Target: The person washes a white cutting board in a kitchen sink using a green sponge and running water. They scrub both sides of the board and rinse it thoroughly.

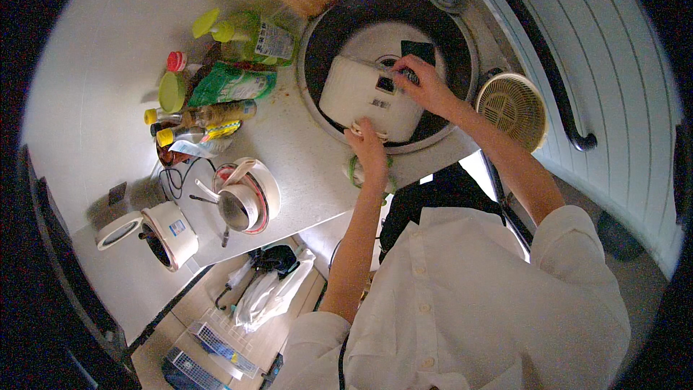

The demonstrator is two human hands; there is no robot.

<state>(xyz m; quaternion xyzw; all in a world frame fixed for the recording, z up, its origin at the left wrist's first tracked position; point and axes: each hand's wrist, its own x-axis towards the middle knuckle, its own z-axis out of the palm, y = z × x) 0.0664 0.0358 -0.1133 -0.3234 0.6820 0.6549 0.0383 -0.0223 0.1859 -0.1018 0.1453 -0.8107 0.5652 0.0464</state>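
A white, box-like kitchen appliance [357, 92], its exact kind unclear, lies tilted within the round dark sink [319, 38]. My left hand [369, 143] grips its lower edge, by a pale rim or handle. At its upper right, my right hand [422, 86] has bent fingers near a small dark square on the casing; whether they pinch something is unclear. A dark green pad or cloth [418, 53] shows just beyond the right fingers. Part of the appliance is hidden behind my hands.
Left of the sink stand a green pump bottle [243, 38], a green refill pouch [233, 84] and several yellow-capped bottles [222, 114]. Stacked pots [238, 208] and an open white cooker [178, 238] are farther left. A beige plastic basket [511, 111] sits right of the sink.
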